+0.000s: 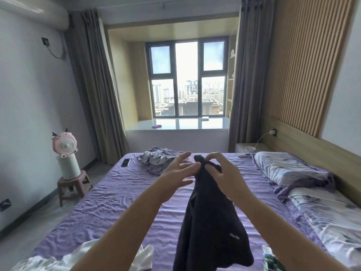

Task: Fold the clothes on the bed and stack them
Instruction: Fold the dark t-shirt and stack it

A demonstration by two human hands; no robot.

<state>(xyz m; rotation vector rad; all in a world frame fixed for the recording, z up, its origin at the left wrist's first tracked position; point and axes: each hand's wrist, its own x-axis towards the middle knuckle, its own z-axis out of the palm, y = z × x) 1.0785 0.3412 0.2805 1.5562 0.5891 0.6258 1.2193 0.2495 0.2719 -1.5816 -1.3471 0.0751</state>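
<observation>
A dark navy garment point(209, 218) hangs in the air above the purple bed sheet point(109, 204). My right hand point(222, 173) pinches its top edge between thumb and fingers. My left hand point(181, 171) is just to the left of that edge, fingers spread, its fingertips touching the cloth. A crumpled lilac and grey pile of clothes point(158, 159) lies at the far end of the bed. White clothing point(78, 257) lies at the near edge, and a green-and-white piece point(271, 259) shows at the bottom right.
Two patterned pillows point(287, 169) and a purple cloth point(304, 184) lie along the right side by the wooden headboard. A black phone point(126, 162) rests on the far left of the bed. A pink fan on a stool point(66, 153) stands left of the bed.
</observation>
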